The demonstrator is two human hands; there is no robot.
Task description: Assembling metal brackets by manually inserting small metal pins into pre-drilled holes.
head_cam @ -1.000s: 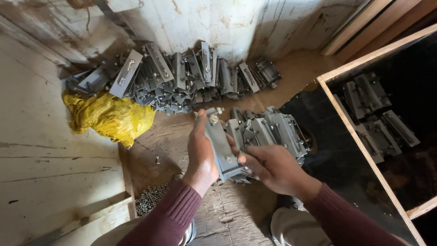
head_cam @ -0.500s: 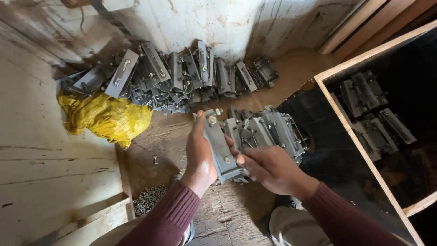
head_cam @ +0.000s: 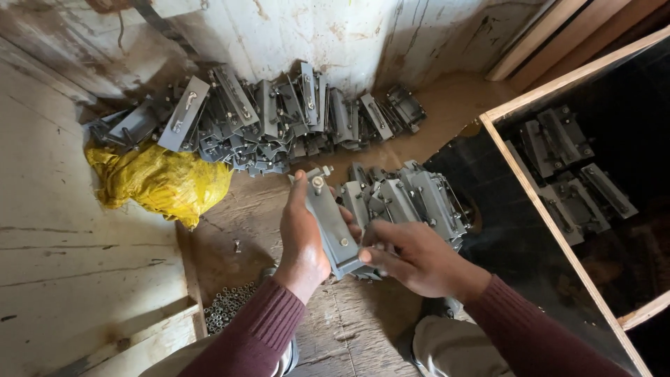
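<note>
I see my left hand (head_cam: 301, 241) wrapped around a long grey metal bracket (head_cam: 331, 225) with bolts, held above the wooden floor (head_cam: 230, 223); my right hand (head_cam: 412, 258) pinches its lower end. Row of similar grey brackets (head_cam: 412, 199) just behind, crumpled yellow bag (head_cam: 159, 183) left.

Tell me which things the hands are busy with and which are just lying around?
Busy with:
- grey metal bracket, held in the left hand
- its lower end, pinched by the right hand
- row of brackets right behind the hands

Lying around:
- pile of brackets by the wall
- yellow bag
- small nuts on the floor
- wooden crate with brackets inside
</note>
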